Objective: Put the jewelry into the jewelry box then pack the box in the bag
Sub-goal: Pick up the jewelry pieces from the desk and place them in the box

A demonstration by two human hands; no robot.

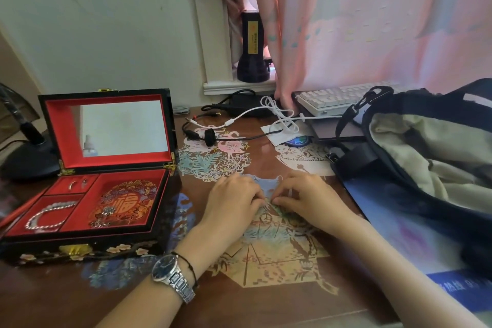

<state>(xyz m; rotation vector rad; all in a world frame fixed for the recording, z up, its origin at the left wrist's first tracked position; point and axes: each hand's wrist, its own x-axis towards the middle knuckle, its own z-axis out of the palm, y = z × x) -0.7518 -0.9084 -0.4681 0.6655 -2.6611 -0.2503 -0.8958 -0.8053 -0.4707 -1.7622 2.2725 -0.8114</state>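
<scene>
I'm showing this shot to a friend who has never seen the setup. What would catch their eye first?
Probably the open jewelry box at the left of the desk: bright red lining, a mirror in its raised lid, a bead bracelet and rings in its compartments. Next, the left hand and right hand meeting at mid-desk, fingertips pinching something too small to identify. At the right lies a dark bag, gaping open.

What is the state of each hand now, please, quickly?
Left hand: fingers curled, pinching a small thin item on the wooden table; the item is too small to identify.
Right hand: fingers curled, pinching the same item.
</scene>
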